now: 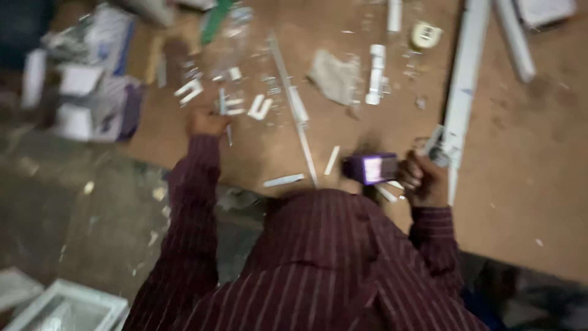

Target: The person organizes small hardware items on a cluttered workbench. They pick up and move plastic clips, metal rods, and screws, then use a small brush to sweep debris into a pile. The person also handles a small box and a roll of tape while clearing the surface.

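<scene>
The right hand [424, 179] is curled tight around a purple boxy tool [371, 168], held just above the near edge of the brown board [527, 159]. The left hand [207, 121] reaches farther out, fingers closed on a small white piece [225, 109], though blur hides the exact grip. Both sleeves are maroon with thin stripes. Between the hands lies a thin white strip [294, 104], with short white offcuts scattered around it. Past that sit a crumpled grey rag [334, 76], a long white channel [462, 86] and, far left, stacked boxes [92, 79].
</scene>
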